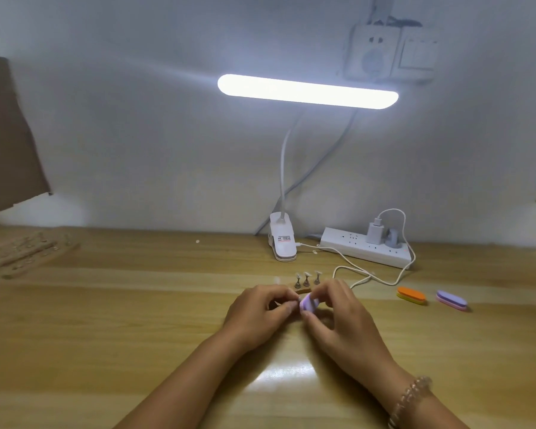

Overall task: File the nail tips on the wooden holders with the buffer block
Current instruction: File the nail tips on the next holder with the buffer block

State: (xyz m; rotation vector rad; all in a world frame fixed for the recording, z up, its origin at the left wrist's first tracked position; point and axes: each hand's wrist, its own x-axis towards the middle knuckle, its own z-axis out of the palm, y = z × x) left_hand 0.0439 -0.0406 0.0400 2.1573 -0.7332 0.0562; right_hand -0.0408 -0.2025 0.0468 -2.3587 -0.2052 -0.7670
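Right hand (334,314) pinching lilac buffer block (307,304) in front of the clip lamp (282,239), left hand (259,308) curled beside it, seemingly gripping a wooden holder (300,291), three nail tips (306,276) on stands nearer the lamp

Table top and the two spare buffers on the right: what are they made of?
Table: wood grain, likely laminate or varnished wood; glossy, with a bright glare patch. Orange buffer and purple buffer: stacked coloured layers, matte, probably foam with abrasive faces; can't confirm.
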